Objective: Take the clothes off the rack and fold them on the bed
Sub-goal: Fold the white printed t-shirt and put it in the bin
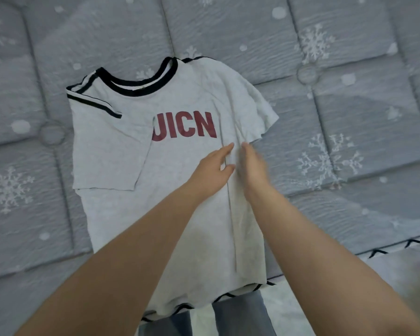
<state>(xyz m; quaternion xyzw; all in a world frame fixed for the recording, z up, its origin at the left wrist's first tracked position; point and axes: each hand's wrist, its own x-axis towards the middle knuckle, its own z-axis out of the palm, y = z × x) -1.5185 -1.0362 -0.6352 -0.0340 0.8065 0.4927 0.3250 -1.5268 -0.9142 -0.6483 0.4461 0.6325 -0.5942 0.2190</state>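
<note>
T-shirt point(180, 166) hem hidden, right hand point(252, 166) blurred

Grey T-shirt point(180, 166), black collar, red lettering, flat on quilted snowflake bed point(349, 93); its left sleeve folded inward. Left hand point(211, 170) and right hand point(251, 166), fingers straight, rest on shirt.

Both forearms were bare, no sleeves, watch or rings visible. Left hand point(210, 169) and right hand point(252, 166) were ungloved. Blue jeans point(240, 311) showed at frame bottom; right hand motion-blurred.
</note>
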